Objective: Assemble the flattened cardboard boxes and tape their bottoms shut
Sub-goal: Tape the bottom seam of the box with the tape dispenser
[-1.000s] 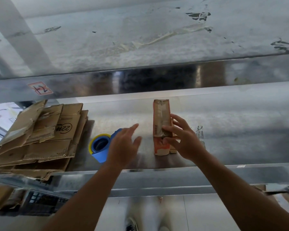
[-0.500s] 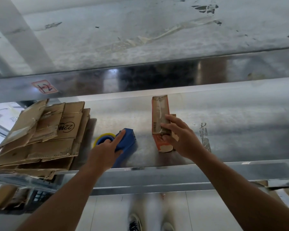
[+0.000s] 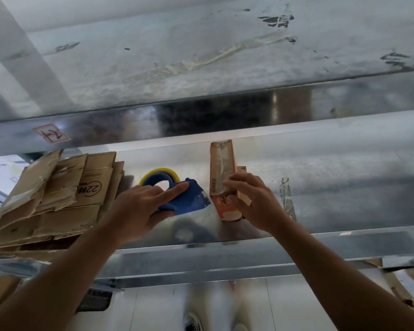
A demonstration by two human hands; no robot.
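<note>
One small box [image 3: 221, 163] lies lengthwise on the desk [image 3: 344, 187], right of centre. The right hand [image 3: 251, 201] holds its near end as before, fingers [image 3: 239, 185] curled round a flap. The change is on the box's left. The left hand [image 3: 139, 206], which a second ago was reaching out with straight fingers, now grips the tape dispenser [image 3: 189, 199]. It has carried the dispenser rightward until its front sits just beside the box's near end. Taping the bottom looks ready to begin. The flattened boxes [image 3: 58, 194] wait untouched in a stack at the left.
</note>
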